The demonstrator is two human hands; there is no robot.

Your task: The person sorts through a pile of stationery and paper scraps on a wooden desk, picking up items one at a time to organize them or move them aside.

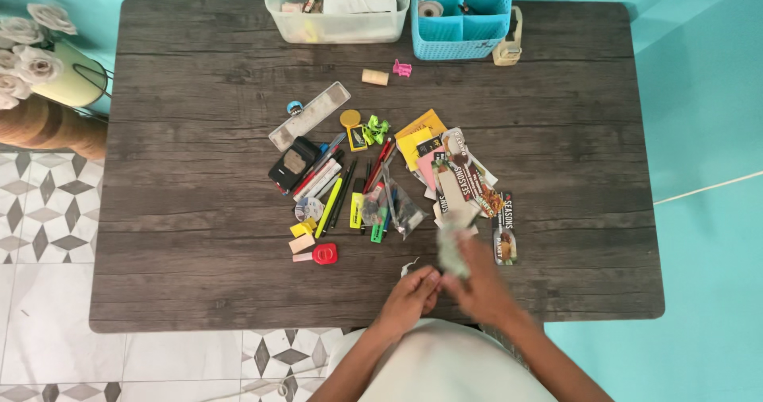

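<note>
Turquoise walls are surrounding a dark wooden bench (199, 211) strewn with pens, erasers and a pile of cards (453, 171). Near its front edge, the right hand (477, 279) is gripping a blurred pale card (453, 251), while the left hand (413, 295) is pinching in beside it, fingertips touching.

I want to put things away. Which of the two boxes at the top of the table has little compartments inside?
The blue basket, on the right. Dividers split it into sections, while the clear tub beside it is one open space.
</note>
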